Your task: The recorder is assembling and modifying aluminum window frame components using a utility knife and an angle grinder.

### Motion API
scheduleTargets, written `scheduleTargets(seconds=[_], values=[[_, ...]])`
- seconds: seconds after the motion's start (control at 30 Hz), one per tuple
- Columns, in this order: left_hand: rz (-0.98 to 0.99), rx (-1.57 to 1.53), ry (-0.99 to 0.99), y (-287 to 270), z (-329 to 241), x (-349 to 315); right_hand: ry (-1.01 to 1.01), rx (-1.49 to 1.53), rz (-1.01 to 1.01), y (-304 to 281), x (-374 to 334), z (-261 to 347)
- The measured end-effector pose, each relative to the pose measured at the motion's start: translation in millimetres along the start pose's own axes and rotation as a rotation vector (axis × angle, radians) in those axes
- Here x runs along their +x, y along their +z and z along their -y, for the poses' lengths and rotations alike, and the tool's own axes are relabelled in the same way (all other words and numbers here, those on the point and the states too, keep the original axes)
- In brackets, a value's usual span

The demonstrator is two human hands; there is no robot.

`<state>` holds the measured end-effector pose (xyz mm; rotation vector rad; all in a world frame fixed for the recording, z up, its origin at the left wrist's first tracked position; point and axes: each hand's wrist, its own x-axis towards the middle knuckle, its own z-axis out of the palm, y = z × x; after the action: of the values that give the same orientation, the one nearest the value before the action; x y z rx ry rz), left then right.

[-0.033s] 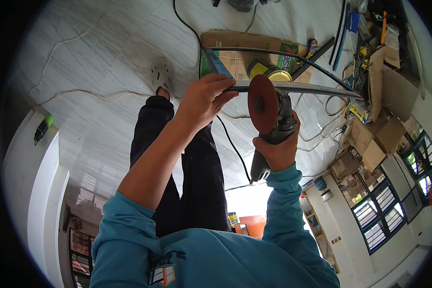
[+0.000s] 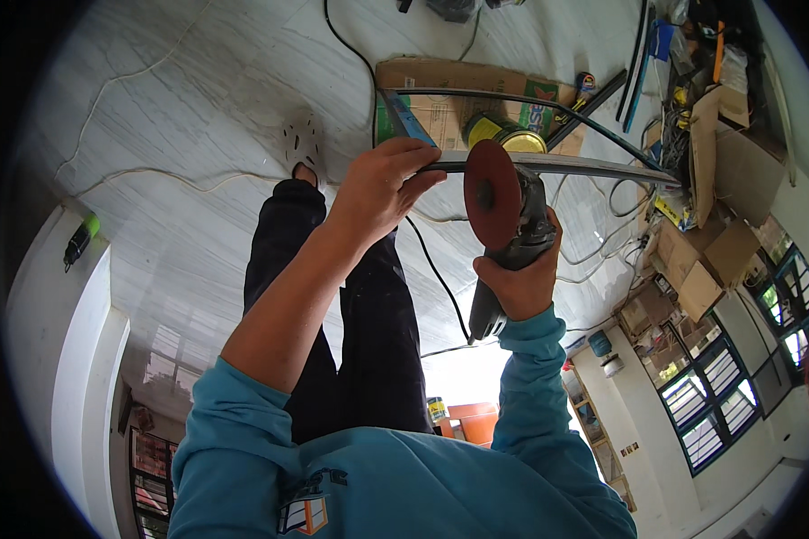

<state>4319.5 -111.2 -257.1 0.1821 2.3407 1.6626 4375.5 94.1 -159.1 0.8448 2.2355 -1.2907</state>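
Observation:
My left hand point(image 2: 379, 190) pinches the near left corner of a metal frame point(image 2: 593, 165) between thumb and fingers. The frame's near bar is grey, its far bar black, and the short left bar has a blue face. Wrapped round the body of an angle grinder point(image 2: 532, 225) is my right hand point(image 2: 523, 286). The grinder's reddish-brown disc point(image 2: 493, 193) stands nearly upright and overlaps the near bar in the picture; whether they touch I cannot tell. Behind the bar, a dark can with a yellow rim point(image 2: 523, 142) lies partly hidden.
Flattened cardboard point(image 2: 422, 76) lies under the frame on the marbled floor point(image 2: 216, 117). A black cord point(image 2: 436, 265) hangs by the grinder, and pale cords cross the floor. Open cardboard boxes point(image 2: 737, 166) and tangled wires crowd the right. An orange container point(image 2: 476, 422) sits behind me.

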Motion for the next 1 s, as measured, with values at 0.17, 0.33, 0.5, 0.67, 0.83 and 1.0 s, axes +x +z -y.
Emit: scheduleTargets(seconds=[0.17, 0.33, 0.5, 0.67, 0.83, 1.0], values=[[0.003, 0.018, 0.003, -1, 0, 1, 0.003, 0.032, 0.012, 1, 3, 4], [0.003, 0.013, -0.009, 0, -1, 2, 0.006, -0.018, 0.004, 2, 6, 13], [-0.013, -0.002, -0.005, -3, -2, 5, -0.006, 0.002, -0.005, 3, 8, 15], [0.002, 0.024, -0.017, -4, -2, 7, 0.022, 0.013, 0.006, 4, 9, 22], [0.005, 0.022, -0.015, -5, -2, 10, 0.016, 0.0, 0.003, 3, 12, 23], [-0.005, 0.027, 0.009, -5, -1, 14, 0.022, 0.018, -0.003, 4, 14, 25]])
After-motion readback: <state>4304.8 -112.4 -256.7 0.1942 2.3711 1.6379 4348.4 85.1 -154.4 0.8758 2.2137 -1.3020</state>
